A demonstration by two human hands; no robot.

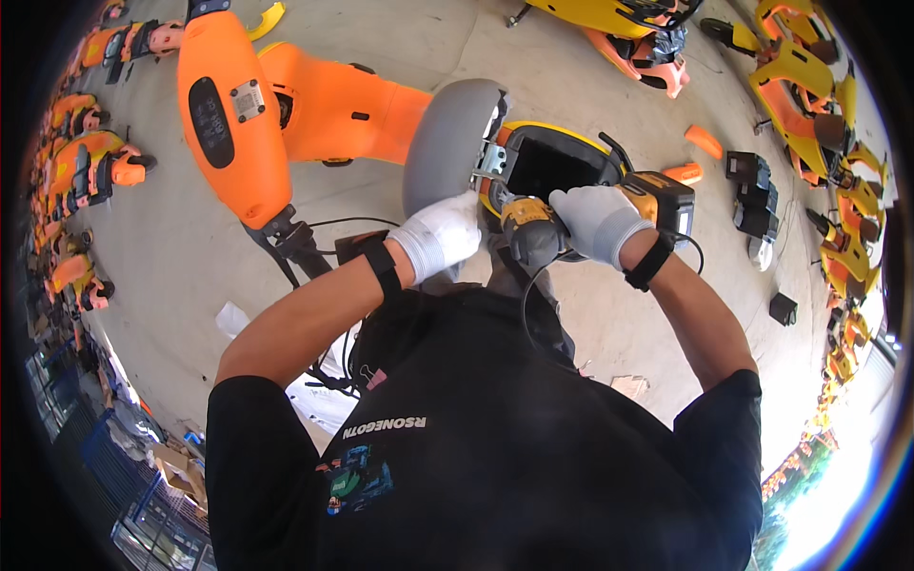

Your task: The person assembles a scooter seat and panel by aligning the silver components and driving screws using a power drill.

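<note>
An orange scooter (347, 114) stands before me with its grey seat (447, 143) tipped up. Beside the seat, a black storage compartment (533, 131) with a yellow edge gapes. My left hand (438, 231), in a white glove, is closed at the metal hinge bracket (492, 164) between seat and compartment; whatever its fingertips pinch is too small to make out. My right hand (598, 226), gloved too, is wrapped round the grip of a yellow and black power drill (531, 230). The drill's head points left, close to the hinge and my left hand. Its battery end sticks out to the right.
More orange and yellow scooters stand in rows at left (81, 190) and right (843, 219). On the concrete floor at right lie black box-shaped parts (752, 195) and an orange panel (705, 141). A dark cable (526, 309) hangs near my body.
</note>
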